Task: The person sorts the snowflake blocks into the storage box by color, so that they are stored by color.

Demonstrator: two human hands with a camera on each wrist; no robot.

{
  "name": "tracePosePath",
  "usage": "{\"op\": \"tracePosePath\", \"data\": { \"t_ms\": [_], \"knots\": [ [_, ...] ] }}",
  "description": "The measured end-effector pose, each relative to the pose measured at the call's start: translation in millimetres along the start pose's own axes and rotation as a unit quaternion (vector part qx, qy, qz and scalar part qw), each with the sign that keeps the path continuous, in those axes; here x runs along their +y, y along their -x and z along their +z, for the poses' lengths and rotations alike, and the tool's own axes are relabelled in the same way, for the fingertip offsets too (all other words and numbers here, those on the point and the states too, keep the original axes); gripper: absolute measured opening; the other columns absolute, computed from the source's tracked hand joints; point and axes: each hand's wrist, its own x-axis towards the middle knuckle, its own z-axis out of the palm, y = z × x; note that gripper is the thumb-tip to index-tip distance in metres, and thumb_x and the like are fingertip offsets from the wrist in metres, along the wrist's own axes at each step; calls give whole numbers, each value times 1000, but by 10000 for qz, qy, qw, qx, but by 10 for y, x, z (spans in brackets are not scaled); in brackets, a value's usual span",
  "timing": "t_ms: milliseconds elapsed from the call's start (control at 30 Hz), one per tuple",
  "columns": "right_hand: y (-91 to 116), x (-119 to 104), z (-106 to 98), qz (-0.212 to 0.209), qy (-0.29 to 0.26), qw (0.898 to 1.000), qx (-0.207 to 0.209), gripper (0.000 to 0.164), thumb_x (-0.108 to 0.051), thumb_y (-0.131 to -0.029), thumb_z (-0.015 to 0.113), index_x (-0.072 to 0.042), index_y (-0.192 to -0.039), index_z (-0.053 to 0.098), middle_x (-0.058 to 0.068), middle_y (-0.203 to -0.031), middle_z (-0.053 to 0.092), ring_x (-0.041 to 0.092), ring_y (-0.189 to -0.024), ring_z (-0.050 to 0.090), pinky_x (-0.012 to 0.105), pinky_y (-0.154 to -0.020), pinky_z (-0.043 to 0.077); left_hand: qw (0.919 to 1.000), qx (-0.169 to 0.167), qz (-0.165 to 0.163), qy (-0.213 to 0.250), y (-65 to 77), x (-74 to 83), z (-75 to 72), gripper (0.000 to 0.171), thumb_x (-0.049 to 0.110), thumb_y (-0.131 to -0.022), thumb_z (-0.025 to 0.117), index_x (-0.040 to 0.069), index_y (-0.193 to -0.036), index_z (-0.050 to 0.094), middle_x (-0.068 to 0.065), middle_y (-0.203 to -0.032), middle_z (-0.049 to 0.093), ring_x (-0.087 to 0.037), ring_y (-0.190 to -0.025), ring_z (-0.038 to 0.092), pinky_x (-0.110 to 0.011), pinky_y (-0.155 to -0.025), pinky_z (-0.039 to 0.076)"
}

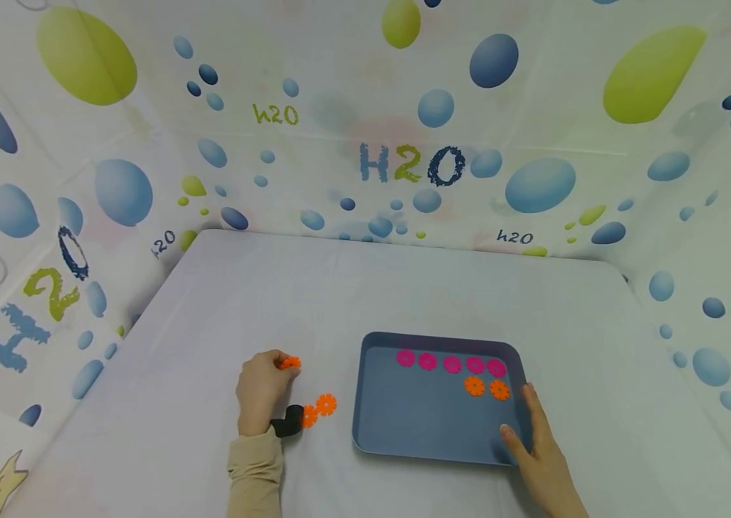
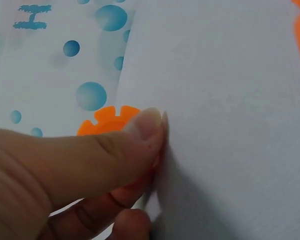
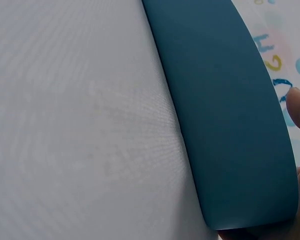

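In the head view my left hand is over the table left of the tray. Its thumb and fingertips pinch an orange notched disc, whose toothed edge shows above the thumb in the left wrist view. Two more orange discs lie near that wrist, one partly covered by the black wrist camera. The right hand rests at the right side of the blue-grey tray, fingers fairly straight along the rim, thumb reaching over the inside corner. Inside the tray, several pink discs form a row above two orange discs.
A white cloth covers the table. Curtains printed with blue and green drops and H2O lettering rise at the back and both sides. The tray's outer wall fills much of the right wrist view.
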Motion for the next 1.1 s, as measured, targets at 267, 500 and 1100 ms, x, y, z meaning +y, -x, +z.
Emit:
{"op": "tracePosePath", "data": {
  "t_ms": [267, 500, 1100],
  "knots": [
    [-3, 19, -9, -26, 29, 10000, 69, 80, -26, -98, 55, -20, -157, 1, 18, -163, 1, 51, -145, 7, 74, -105, 15, 9993, -151, 230, 245, -33, 82, 30, 24, 19, -90, 67, 0, -104, 70, -14, -87, 71, -20, -66, 61, -27, -56, 42],
    [-12, 16, -6, 4, 43, 10000, 16, 80, -28, -99, 54, -21, -157, 0, 17, -163, 0, 51, -146, 6, 75, -105, 15, 9872, -799, 390, 1322, -60, 317, 66, 28, 13, -101, 44, 0, -117, 62, -11, -100, 75, -12, -63, 62, -26, -64, 41],
    [-8, -3, 2, 75, 25, 10000, 34, 81, -28, -98, 55, -18, -157, 0, 18, -163, 1, 50, -146, 5, 74, -106, 14, 9413, -1590, 1256, 2701, -61, 1038, 343, 34, 7, -94, 59, 14, -127, 64, -19, -95, 74, -40, -70, 67, -21, -48, 27]
  ]
}}
